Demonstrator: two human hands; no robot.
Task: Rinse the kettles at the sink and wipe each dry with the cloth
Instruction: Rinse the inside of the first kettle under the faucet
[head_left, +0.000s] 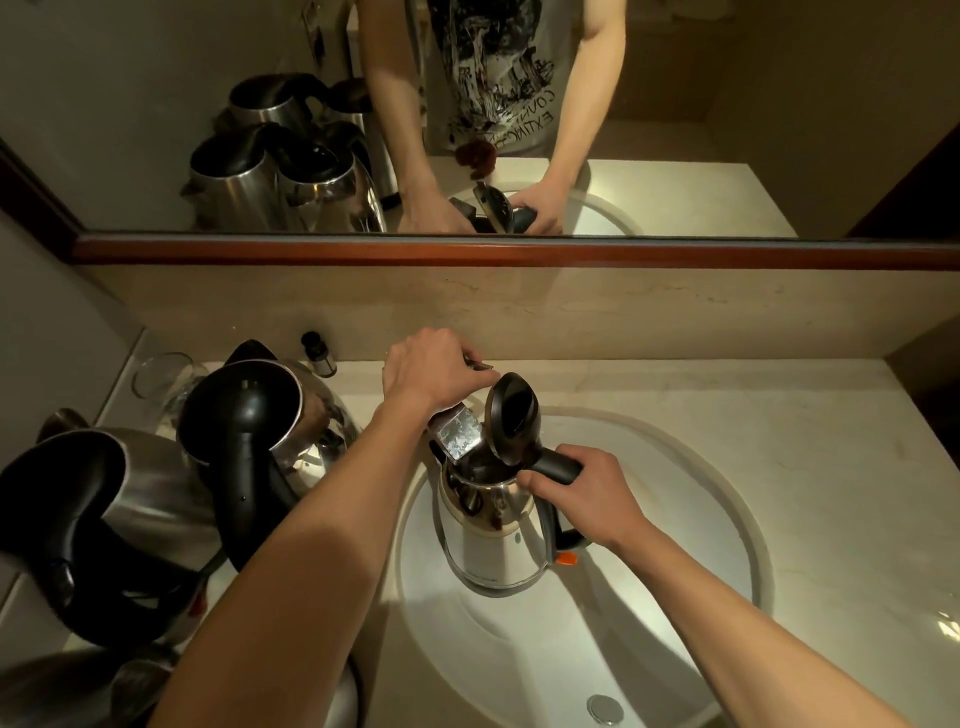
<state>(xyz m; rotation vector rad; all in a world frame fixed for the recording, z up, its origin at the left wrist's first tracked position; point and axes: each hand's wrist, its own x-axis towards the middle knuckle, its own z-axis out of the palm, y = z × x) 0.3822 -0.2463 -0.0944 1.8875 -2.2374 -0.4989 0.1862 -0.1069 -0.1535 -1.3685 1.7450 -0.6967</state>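
While the right hand (582, 493) has its grip wrapped round the black handle of the open kettle (491, 525), the kettle stands upright inside the sink (675, 519) w/ its lid (511, 415) flipped up — mouth facing the tap spout (457, 431), which hangs right over the opening. The left hand (431, 371) reaches to the back of the basin, fingers curled on what looks like the tap lever (480, 364); can't tell how firmly it grips. So the key relation: spout sits directly above and slightly left of the kettle mouth, the kettle's long axis roughly vertical, handle pointing right toward the holding hand. My guess is water goes in next, and the left hand is the nearer one to start it. Two more kettles (249, 415) wait on the surface to the left — lids down. No cloth visible that I can make out.
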